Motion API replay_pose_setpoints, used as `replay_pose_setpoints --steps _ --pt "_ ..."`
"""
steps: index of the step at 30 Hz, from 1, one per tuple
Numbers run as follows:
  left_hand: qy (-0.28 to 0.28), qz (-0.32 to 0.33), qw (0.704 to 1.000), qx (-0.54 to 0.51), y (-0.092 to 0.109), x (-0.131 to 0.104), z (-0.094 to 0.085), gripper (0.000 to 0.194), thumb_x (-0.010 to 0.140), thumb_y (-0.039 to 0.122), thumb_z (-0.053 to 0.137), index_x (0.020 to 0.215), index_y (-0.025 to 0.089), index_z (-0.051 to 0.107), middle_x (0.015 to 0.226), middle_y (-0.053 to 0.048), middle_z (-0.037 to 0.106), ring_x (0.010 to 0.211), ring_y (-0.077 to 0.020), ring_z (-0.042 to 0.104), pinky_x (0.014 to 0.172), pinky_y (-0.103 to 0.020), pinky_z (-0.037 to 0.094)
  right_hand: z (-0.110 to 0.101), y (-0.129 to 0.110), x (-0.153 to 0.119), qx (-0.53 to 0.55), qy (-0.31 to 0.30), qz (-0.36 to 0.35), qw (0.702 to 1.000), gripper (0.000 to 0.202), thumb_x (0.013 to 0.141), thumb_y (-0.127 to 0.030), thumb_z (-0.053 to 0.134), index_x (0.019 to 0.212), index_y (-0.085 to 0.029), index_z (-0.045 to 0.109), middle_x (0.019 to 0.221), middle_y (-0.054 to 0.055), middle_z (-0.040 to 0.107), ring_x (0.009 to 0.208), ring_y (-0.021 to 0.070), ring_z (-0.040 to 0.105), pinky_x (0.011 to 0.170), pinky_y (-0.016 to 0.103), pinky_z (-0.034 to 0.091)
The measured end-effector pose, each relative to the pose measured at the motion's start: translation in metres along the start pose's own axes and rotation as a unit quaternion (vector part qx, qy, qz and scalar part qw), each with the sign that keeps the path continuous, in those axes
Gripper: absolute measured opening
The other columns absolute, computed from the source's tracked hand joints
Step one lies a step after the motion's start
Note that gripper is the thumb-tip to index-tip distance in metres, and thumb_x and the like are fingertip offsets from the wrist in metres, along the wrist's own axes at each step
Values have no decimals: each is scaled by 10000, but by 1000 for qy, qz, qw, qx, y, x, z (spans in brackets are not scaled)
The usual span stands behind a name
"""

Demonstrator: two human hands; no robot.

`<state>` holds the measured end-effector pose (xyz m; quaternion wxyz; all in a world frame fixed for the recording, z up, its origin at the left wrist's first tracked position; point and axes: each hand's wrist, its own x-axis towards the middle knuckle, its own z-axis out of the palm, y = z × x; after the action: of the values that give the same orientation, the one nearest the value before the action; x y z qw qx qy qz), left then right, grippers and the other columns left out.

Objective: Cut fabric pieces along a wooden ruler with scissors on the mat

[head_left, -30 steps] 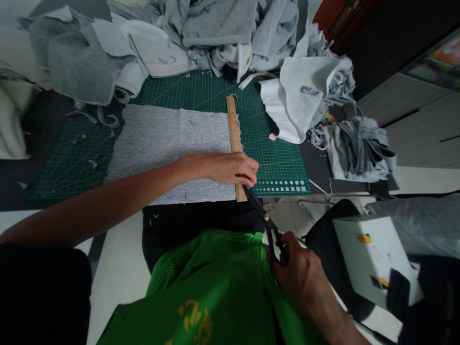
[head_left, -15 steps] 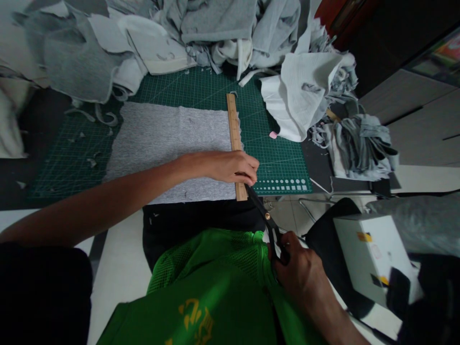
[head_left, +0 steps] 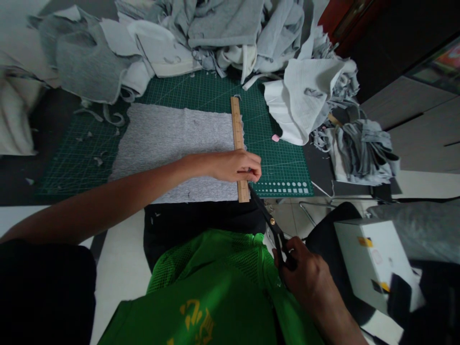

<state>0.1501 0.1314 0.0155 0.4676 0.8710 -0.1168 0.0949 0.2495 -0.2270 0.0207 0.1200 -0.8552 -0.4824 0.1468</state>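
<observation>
A dark, flat surface (head_left: 14,184) carries a green gridded cutting mat (head_left: 291,160), and along the far side lies a loose heap of grey and white cloth pieces (head_left: 226,24). On the mat, in front of the person, a roughly rectangular piece of heathered light-grey knit fabric (head_left: 172,134) lies mostly flat, its near edge at the mat's near edge. It looks light, soft and limp, likely to stretch or ruck up if dragged, though hardly fragile; it would be best held down flat close to the ruled edge, or lifted by two corners. Near its right side, a straight, pale wooden ruler (head_left: 237,122) rests on top, with a narrow, wavy margin of the knit showing beyond it. The ruler seems stiff, light and apt to slide on cloth, so firm pressure on its middle suits it. The black metal scissors (head_left: 272,222) look rigid and fairly heavy, and are best taken by the handle loops; their blades point to the ruler's near end. The right hand (head_left: 309,270) grips those loops. The left hand (head_left: 239,165) bears on the ruler with curled fingers; whether they also pinch the cloth cannot be told. Smallest is a pink bit (head_left: 275,138) beside a white cloth piece.
</observation>
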Motion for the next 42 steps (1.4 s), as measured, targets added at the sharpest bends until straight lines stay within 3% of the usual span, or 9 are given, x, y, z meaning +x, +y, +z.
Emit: replay_pose_setpoints --steps 5,11,22,30,42 --pt "8 -14 1000 -15 0 -1 -2 165 1043 273 676 951 175 771 928 -51 700 763 -115 597 712 -246 457 -1 5 -3 9 -18 8 1000 186 947 -446 592 879 -275 562 556 1 665 427 216 650 457 315 415" --pt "5 -17 999 -29 0 -1 -5 160 1026 281 706 959 171 800 935 -50 701 755 -109 594 707 -244 445 -3 -8 5 37 -12 16 999 218 934 -473 600 836 -293 523 536 -3 636 410 203 609 451 323 384" --pt "-8 -19 999 -36 0 2 -5 137 994 277 754 972 201 866 844 -22 612 753 -122 565 687 -246 424 -5 -24 24 2 -17 50 999 174 911 -445 600 879 -285 541 569 23 671 498 258 681 531 349 402" --pt "-11 -10 999 -32 0 4 -5 162 991 293 749 941 205 876 787 -11 568 721 -127 529 664 -264 389 -4 -28 27 -6 6 19 1000 184 933 -463 572 884 -291 527 541 20 644 472 249 645 520 360 391" --pt "-2 -16 1000 -27 -3 4 -5 173 996 314 746 955 201 869 809 -26 615 733 -129 543 698 -263 422 -1 -21 25 -19 12 -2 1000 74 879 -325 573 916 -285 524 603 50 692 533 288 709 531 370 426"
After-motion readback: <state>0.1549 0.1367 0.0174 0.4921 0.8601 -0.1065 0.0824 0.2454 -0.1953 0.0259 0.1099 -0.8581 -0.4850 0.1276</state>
